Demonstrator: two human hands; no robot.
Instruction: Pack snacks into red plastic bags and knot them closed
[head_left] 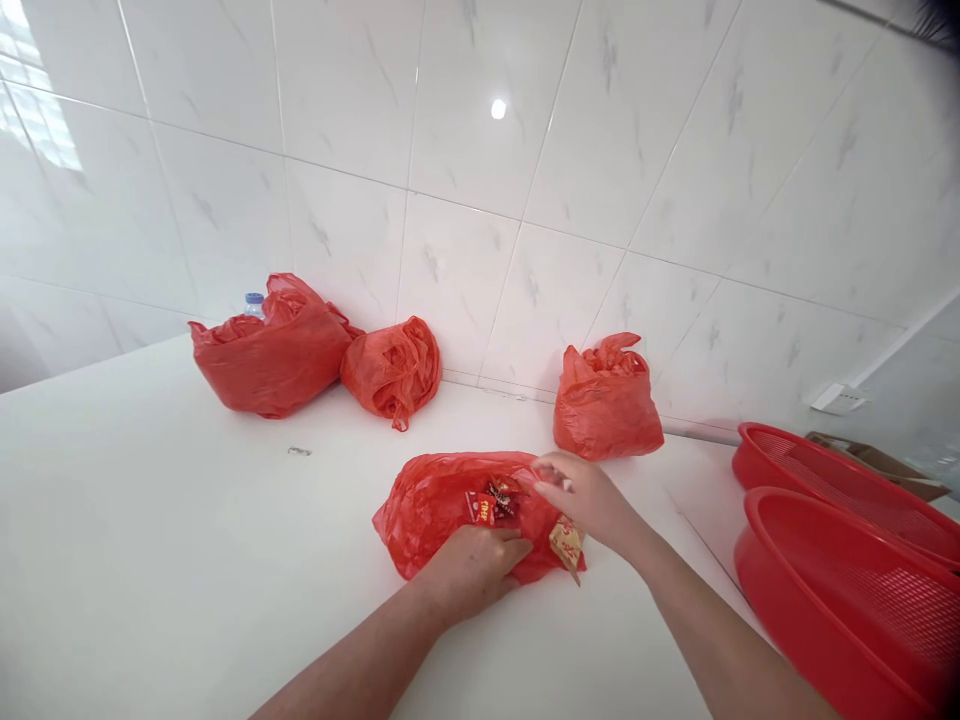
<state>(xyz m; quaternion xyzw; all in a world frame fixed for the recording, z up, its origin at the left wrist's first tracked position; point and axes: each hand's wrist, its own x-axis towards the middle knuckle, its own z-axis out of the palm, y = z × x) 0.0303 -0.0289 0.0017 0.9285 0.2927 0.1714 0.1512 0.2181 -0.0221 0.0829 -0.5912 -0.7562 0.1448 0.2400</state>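
A red plastic bag (435, 500) lies open on the white counter (150, 560) in front of me, with small wrapped sweets (491, 500) showing in its mouth. My left hand (469, 572) rests on the bag's near edge, fingers curled onto the plastic. My right hand (589, 500) is at the bag's right side, fingers bent and pinching the bag's rim. A beige wrapped sweet (567, 541) lies just under my right hand at the bag's edge.
Three more red bags stand along the tiled wall: a large one (270, 350) with a bottle cap (254, 300) behind it, a smaller one (394, 370), and one (606, 400) right of centre. Two red mesh baskets (847, 560) sit at the right edge.
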